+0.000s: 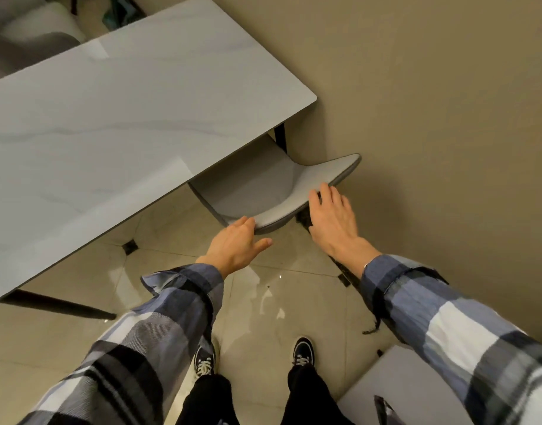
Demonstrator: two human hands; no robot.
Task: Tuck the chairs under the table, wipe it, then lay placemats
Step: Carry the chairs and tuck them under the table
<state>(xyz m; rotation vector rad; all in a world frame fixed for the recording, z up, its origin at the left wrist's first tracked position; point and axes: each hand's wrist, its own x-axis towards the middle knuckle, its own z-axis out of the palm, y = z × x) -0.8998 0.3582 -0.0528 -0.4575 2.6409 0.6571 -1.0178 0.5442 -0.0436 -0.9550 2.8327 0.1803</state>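
A grey marbled table (135,118) fills the left and centre of the view. A grey upholstered chair (257,185) stands at its near right corner, close to the wall, with the seat partly under the tabletop. My left hand (236,245) touches the left end of the curved backrest, fingers fairly straight and thumb spread out below the rim. My right hand (334,219) rests on the right part of the backrest with its fingers laid over the top edge. Neither hand holds anything else.
A beige wall (432,102) runs close along the right of the chair. A second grey chair (34,32) shows blurred beyond the table's far side. A pale grey object (398,388) sits low at the bottom right. My feet stand on glossy floor tiles (263,302).
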